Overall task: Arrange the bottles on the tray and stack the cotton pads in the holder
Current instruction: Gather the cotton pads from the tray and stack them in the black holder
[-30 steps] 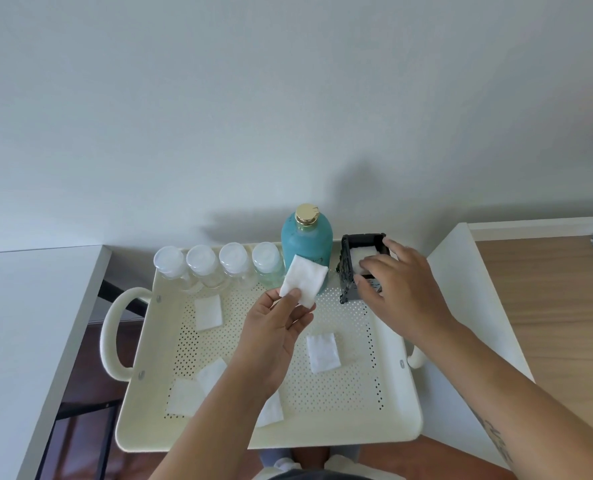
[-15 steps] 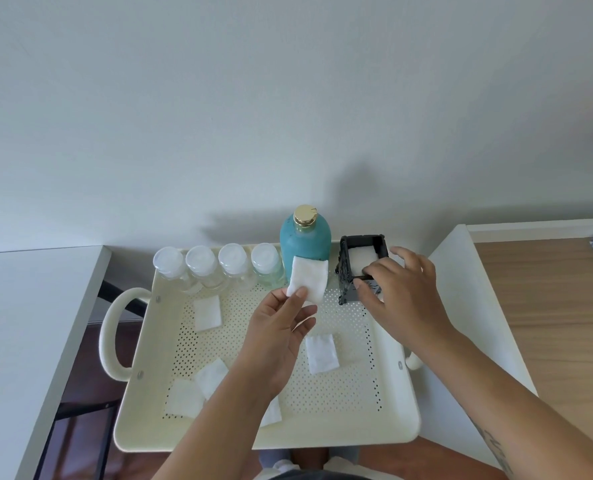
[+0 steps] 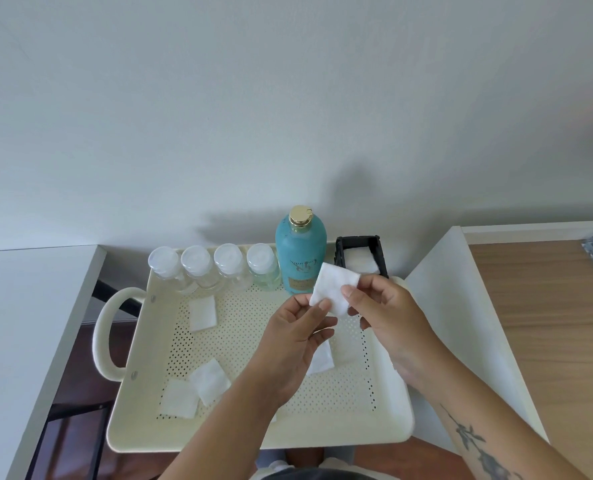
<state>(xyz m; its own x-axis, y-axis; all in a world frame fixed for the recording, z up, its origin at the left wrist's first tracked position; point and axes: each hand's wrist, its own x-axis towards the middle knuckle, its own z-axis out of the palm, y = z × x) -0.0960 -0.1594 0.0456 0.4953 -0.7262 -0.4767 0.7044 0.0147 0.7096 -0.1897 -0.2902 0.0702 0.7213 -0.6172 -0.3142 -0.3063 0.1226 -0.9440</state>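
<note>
fingers (image 3: 352, 293) of both hands on pad (image 3: 334, 292)

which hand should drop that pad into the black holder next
Right, probably. Both hands pinch the cotton pad, but the right hand sits just in front of the black holder at the tray's far right corner. The left hand is nearer mid-tray, closer to the loose pads.

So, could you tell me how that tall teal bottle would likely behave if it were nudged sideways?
The teal bottle stands tall and narrow beside the black holder, so it would probably tip rather than slide. Its round body would likely roll along the tray once down.
</note>
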